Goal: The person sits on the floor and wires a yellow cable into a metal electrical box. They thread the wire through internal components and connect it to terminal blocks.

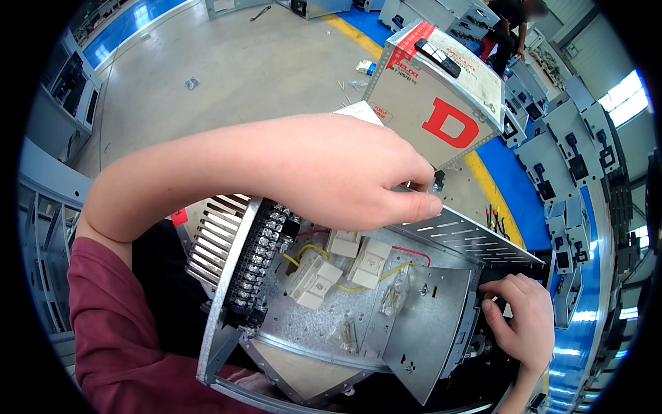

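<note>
An open metal enclosure [365, 324] with a slotted side panel [476, 238] is in front of me. My left hand [358, 172] reaches across its far side, thumb at the panel's top edge and fingers curled beyond it. At the right end, my right hand [520, 317] has its fingers bent round a dark area; what they hold is hidden. Inside are several cream blocks [314, 279] with yellow and red wires. Small clear bags of screws [394, 293] lie near a bent metal plate [431, 324]. A black terminal strip [258, 265] lines the left side.
A large carton [434, 103] with red print stands beyond the enclosure, a black phone [438, 57] on top. Small packets [365, 67] lie on the floor. Grey cabinets [69, 83] stand left; metal housings [545, 159] line the right. Another person [510, 27] is at the far right.
</note>
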Tool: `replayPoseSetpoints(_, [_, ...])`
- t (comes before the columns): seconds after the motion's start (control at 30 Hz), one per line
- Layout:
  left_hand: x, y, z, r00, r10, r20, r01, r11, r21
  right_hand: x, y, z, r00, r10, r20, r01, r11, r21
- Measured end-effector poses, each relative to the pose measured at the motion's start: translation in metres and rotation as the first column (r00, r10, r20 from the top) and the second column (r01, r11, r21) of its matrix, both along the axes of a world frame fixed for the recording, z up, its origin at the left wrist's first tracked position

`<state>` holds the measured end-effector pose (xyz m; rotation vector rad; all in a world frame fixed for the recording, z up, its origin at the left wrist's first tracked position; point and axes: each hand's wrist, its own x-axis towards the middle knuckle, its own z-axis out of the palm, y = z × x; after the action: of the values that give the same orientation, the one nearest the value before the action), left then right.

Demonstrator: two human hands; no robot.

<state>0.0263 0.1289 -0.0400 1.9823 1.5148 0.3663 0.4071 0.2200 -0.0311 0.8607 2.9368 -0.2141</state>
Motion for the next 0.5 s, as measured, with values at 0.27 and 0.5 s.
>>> replayPoseSetpoints(0.27, [0.0005, -0.0002, -0.0004, 1.0, 0.011, 0.015, -0.011, 1.0, -0.015, -0.0007, -0.001, 0.0005, 1.0, -0.018, 0.009, 0.018, 1.0, -0.006])
replayPoseSetpoints(0.5, [0.0, -0.0003, 0.0001, 1.0, 0.01, 0.009, -0.01, 1.0, -0.028, 0.0002, -0.0006, -0.0001, 1.0, -0.012, 0.001, 0.012, 1.0, -0.006])
